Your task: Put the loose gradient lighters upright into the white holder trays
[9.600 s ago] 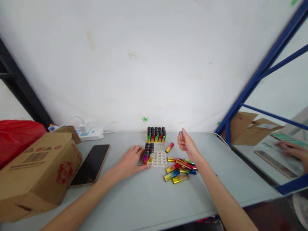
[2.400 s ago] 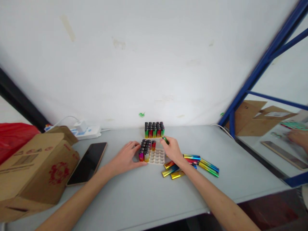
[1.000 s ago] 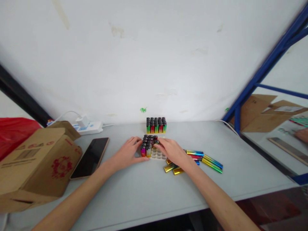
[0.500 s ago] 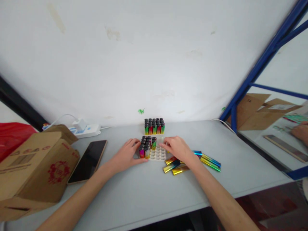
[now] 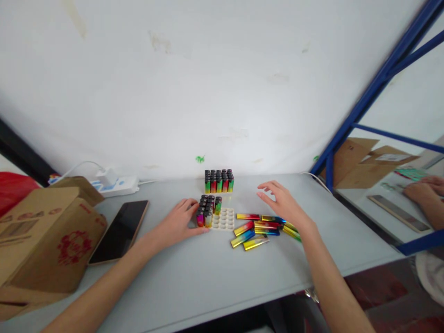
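Curving the left hand [image 5: 176,221] around the left side of the white tray [image 5: 227,218], thumb and fingers apart, touching beside the upright lighters [image 5: 208,218]. Has these lighters standing just right of that palm, in 2 columns, with 1 green lighter [image 5: 218,207] upright at the far end of the next column, well apart from the right hand [image 5: 282,203]. Holds the right hand open and empty, thumb and fingers apart, right of the tray. Has the loose lighters [image 5: 243,238] lying on the desk [image 5: 194,282] right of the tray, mostly near and left of the right hand. Shows the lighter block [image 5: 219,182] standing just beyond the tray, between both hands. Has the phone [image 5: 120,232] and box [image 5: 38,240] left of the left hand, the power strip [image 5: 125,186] farther off. Shows a person's hands [image 5: 425,188] far right, past the blue frame [image 5: 350,115].
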Demonstrator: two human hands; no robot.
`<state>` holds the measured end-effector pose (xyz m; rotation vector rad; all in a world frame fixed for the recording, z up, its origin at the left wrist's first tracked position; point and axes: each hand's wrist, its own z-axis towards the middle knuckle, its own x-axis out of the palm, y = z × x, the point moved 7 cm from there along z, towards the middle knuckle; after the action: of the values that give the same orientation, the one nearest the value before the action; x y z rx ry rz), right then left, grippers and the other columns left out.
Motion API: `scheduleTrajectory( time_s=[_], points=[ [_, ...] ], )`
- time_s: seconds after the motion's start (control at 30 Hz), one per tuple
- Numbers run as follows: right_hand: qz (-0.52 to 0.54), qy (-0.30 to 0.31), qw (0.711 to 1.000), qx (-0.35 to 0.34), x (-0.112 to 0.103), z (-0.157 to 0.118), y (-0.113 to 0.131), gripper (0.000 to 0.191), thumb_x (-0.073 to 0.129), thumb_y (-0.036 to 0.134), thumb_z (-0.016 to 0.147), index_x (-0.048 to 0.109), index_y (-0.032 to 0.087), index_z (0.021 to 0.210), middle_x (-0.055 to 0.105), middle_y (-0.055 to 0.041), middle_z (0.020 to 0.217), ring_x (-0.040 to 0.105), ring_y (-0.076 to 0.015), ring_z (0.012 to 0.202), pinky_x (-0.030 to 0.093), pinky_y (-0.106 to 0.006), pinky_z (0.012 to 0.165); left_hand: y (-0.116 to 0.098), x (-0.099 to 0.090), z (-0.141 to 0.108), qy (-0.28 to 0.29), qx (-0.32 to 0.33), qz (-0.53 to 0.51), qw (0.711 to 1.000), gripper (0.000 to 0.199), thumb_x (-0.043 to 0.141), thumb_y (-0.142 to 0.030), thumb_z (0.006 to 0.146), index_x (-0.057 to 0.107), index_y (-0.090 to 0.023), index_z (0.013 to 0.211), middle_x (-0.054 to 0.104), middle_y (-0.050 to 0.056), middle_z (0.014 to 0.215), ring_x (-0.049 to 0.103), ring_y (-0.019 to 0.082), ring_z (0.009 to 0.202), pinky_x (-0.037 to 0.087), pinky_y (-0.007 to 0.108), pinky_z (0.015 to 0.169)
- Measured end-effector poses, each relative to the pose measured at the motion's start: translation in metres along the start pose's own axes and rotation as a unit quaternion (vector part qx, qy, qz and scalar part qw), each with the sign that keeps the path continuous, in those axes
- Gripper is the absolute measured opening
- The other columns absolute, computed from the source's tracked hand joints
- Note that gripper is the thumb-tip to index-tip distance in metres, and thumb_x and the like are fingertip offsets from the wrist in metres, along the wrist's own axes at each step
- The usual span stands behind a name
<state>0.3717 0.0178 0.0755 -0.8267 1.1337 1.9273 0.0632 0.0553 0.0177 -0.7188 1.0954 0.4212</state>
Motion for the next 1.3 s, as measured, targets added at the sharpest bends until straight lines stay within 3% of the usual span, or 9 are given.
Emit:
scheduleTrajectory(
  time_s=[0.13, 0.27, 0.33, 0.5, 0.7, 0.87, 1.1, 1.17, 1.3],
  points=[
    [-0.047, 0.013, 0.999, -0.004, -0.008, -0.042, 0.017, 0.046, 0.046, 0.050, 0.103, 0.054, 0.027, 0.142, 0.056, -0.0113, 0.146, 0.050, -0.0273, 0.137, 0.038, -0.048, 0.118, 0.002, 0.001, 0.001, 0.009, -0.006, 0.004, 1.000, 0.063, 0.066, -0.071, 0.083, 0.067, -0.019, 0.119, 0.061, 0.014, 0.127, 0.057, 0.033, 0.121, 0.048, 0.047, 0.108],
    [-0.128, 0.097, 0.987, 0.027, 0.025, -0.084, 0.026, 0.059, 0.040, 0.059, 0.103, 0.040, 0.033, 0.157, 0.040, -0.0083, 0.163, 0.033, -0.0335, 0.151, 0.028, -0.061, 0.121, 0.003, 0.002, 0.002, 0.008, -0.003, 0.000, 1.000, 0.059, 0.066, -0.070, 0.083, 0.068, -0.021, 0.117, 0.063, 0.014, 0.126, 0.059, 0.033, 0.120, 0.049, 0.048, 0.106],
    [-0.152, 0.108, 0.982, 0.040, 0.041, -0.092, 0.026, 0.062, 0.038, 0.061, 0.103, 0.040, 0.033, 0.157, 0.038, -0.0089, 0.164, 0.032, -0.0351, 0.151, 0.028, -0.063, 0.120, 0.004, 0.001, 0.002, -0.006, 0.000, -0.009, 1.000, 0.057, 0.068, -0.069, 0.082, 0.069, -0.022, 0.115, 0.064, 0.014, 0.125, 0.060, 0.033, 0.118, 0.050, 0.048, 0.105],
    [-0.164, 0.105, 0.980, 0.048, 0.056, -0.078, 0.020, 0.064, 0.035, 0.065, 0.102, 0.043, 0.030, 0.156, 0.040, -0.0117, 0.162, 0.036, -0.0343, 0.148, 0.029, -0.062, 0.119, 0.009, -0.002, 0.001, -0.020, 0.001, -0.019, 1.000, 0.056, 0.070, -0.068, 0.080, 0.069, -0.023, 0.113, 0.064, 0.013, 0.123, 0.061, 0.032, 0.117, 0.052, 0.048, 0.105],
    [-0.166, 0.115, 0.978, 0.058, 0.061, -0.054, 0.004, 0.073, 0.036, 0.071, 0.099, 0.040, 0.028, 0.158, 0.034, -0.0147, 0.165, 0.030, -0.0391, 0.151, 0.022, -0.067, 0.120, 0.017, -0.007, -0.001, -0.017, -0.007, -0.001, 1.000, 0.058, 0.070, -0.070, 0.080, 0.068, -0.021, 0.110, 0.063, 0.014, 0.122, 0.060, 0.034, 0.118, 0.052, 0.051, 0.105],
    [-0.167, 0.108, 0.979, 0.053, 0.063, -0.055, 0.004, 0.071, 0.039, 0.071, 0.098, 0.038, 0.034, 0.159, 0.026, -0.0126, 0.169, 0.023, -0.0425, 0.154, 0.022, -0.068, 0.119, 0.016, -0.007, -0.003, -0.007, -0.007, 0.008, 1.000, 0.059, 0.066, -0.069, 0.084, 0.065, -0.018, 0.115, 0.061, 0.013, 0.127, 0.059, 0.034, 0.121, 0.050, 0.050, 0.108],
    [-0.151, 0.111, 0.981, 0.059, 0.066, -0.060, 0.004, 0.076, 0.038, 0.071, 0.098, 0.034, 0.030, 0.161, 0.021, -0.0126, 0.170, 0.016, -0.0420, 0.156, 0.018, -0.068, 0.121, 0.016, -0.005, -0.002, -0.012, -0.014, 0.010, 1.000, 0.058, 0.067, -0.070, 0.081, 0.067, -0.021, 0.112, 0.063, 0.014, 0.125, 0.060, 0.034, 0.119, 0.050, 0.050, 0.107],
    [-0.117, 0.089, 0.987, 0.059, 0.057, -0.056, 0.001, 0.069, 0.035, 0.065, 0.102, 0.033, 0.031, 0.162, 0.022, -0.0105, 0.170, 0.018, -0.0371, 0.157, 0.019, -0.065, 0.123, 0.016, -0.006, -0.002, -0.019, -0.011, 0.005, 1.000, 0.058, 0.068, -0.070, 0.080, 0.068, -0.022, 0.112, 0.064, 0.014, 0.125, 0.060, 0.035, 0.119, 0.050, 0.052, 0.107],
    [-0.068, -0.056, 0.993, 0.078, 0.009, -0.054, -0.021, 0.056, 0.025, 0.051, 0.108, 0.042, 0.029, 0.156, 0.038, -0.0096, 0.164, 0.031, -0.0275, 0.153, 0.020, -0.060, 0.125, 0.017, -0.006, -0.002, -0.019, -0.016, 0.003, 1.000, 0.058, 0.069, -0.070, 0.080, 0.068, -0.021, 0.111, 0.064, 0.015, 0.124, 0.060, 0.036, 0.120, 0.050, 0.052, 0.107]
  ],
)
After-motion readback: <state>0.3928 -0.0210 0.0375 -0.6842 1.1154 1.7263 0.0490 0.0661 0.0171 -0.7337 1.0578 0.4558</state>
